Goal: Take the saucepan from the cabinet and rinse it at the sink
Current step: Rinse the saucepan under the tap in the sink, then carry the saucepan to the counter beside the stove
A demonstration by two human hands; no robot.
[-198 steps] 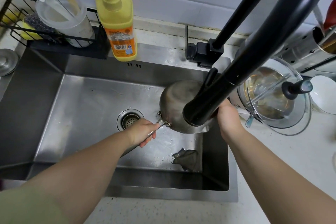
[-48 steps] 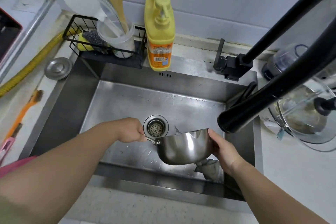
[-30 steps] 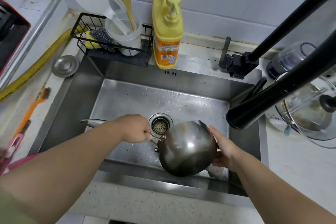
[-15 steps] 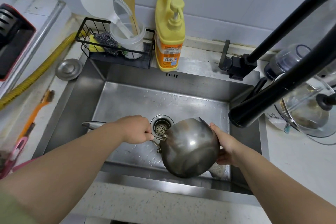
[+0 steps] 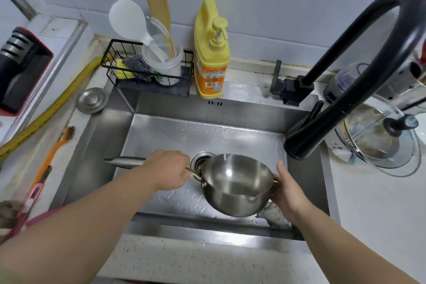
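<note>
The saucepan (image 5: 235, 185), bottom-up half a second ago, now faces upward at the sink's (image 5: 161, 127) 5 o'clock, left hand (image 5: 169, 173) clenched on its handle, right hand (image 5: 288, 189) open against its side: rinsing looks finished.

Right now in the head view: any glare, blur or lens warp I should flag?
Head view: bright glare spot inside the saucepan and sheen along the sink's front rim; wide-angle warp bows the faucet and the wall edges; slight softness on the left hand and right hand, middle otherwise sharp; lighting even, shadows soft.

Left hand (image 5: 169, 173) fisted; right hand (image 5: 289, 189) open-palmed
</note>
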